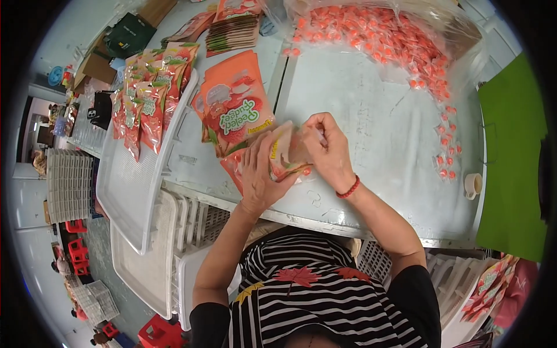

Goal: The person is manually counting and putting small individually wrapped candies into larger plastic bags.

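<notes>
My left hand (258, 171) grips a red and pink printed candy pouch (281, 148) at the table's near edge, its fingers over the front and its thumb toward the opening. Close on its right, my right hand (331, 151) is closed, with a pale, clear bit of something at its fingertips that I cannot make out. Clear film shows between the hand and the pouch. Just beyond my left hand lies a stack of flat pouches (235, 98) of the same print.
Wrapped red candies (371, 35) spill from a large clear bag at the far right, trailing toward a small cream cup (473, 186). Filled pouches (154, 93) lie on a white tray (130, 174) at left. More pouches (232, 29) are stacked at the back. A green panel (513, 162) borders the right.
</notes>
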